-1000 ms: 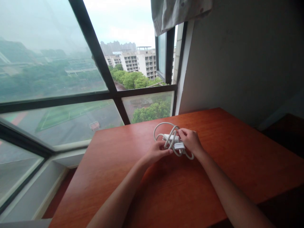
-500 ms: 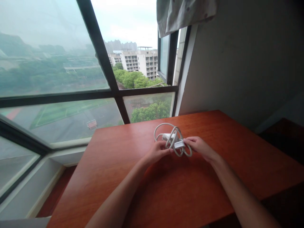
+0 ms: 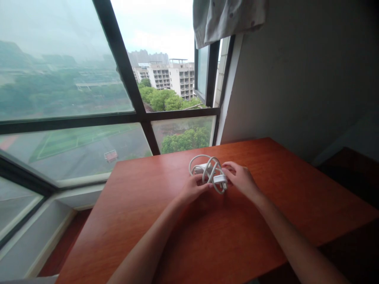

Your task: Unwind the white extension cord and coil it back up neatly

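Note:
A white power strip (image 3: 203,169) is bundled in loops of its own white cord (image 3: 196,157), held between my hands just over the table. My left hand (image 3: 194,188) grips the bundle from the left, thumb in front and fingers partly hidden behind the loops. At the bundle's right side, my right hand (image 3: 240,178) has its fingers curled at the cord, close behind the plug. That white plug (image 3: 219,179) faces toward me, its metal prongs pointing down and right. The right fingertips are partly covered by the plug and cord.
The reddish-brown wooden table (image 3: 142,205) spreads under both arms. Beyond its far edge stand dark-framed windows (image 3: 177,114), one pane swung outward. A light curtain (image 3: 227,21) hangs at the top, and a grey wall (image 3: 290,79) rises on the right.
The cord loop that stuck out at the right has drawn in against the bundle. My right hand has shifted slightly left and up, its fingers now more spread. My left hand keeps its hold.

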`<control>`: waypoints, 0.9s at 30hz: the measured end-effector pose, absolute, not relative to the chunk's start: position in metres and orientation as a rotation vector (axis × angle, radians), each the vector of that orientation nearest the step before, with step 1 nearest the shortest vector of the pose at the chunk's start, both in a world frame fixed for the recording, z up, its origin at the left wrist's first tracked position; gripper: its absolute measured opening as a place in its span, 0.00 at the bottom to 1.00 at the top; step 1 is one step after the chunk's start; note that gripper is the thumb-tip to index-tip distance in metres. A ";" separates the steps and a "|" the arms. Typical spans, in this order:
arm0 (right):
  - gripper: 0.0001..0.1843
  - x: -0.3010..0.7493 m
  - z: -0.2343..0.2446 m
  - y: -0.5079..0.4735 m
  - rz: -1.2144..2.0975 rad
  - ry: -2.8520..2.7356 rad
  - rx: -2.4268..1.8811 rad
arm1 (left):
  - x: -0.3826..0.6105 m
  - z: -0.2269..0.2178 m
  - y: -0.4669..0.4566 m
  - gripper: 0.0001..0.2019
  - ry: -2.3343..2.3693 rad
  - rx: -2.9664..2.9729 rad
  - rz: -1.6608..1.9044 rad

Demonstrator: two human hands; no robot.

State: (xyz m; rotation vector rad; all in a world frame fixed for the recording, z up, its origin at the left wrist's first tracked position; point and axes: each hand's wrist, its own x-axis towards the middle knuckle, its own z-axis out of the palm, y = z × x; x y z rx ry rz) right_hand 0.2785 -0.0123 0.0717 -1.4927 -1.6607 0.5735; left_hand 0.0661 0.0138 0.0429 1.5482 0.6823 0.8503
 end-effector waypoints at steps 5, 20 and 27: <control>0.23 0.268 0.089 -0.047 0.141 -2.130 -1.465 | 0.071 0.038 0.015 0.17 0.787 1.727 0.850; 0.15 0.249 0.065 -0.027 0.089 -2.114 -1.424 | 0.067 0.042 0.013 0.13 0.719 1.886 0.788; 0.15 0.265 0.067 -0.024 0.238 -2.216 -1.246 | 0.041 0.044 0.031 0.13 0.673 1.638 0.733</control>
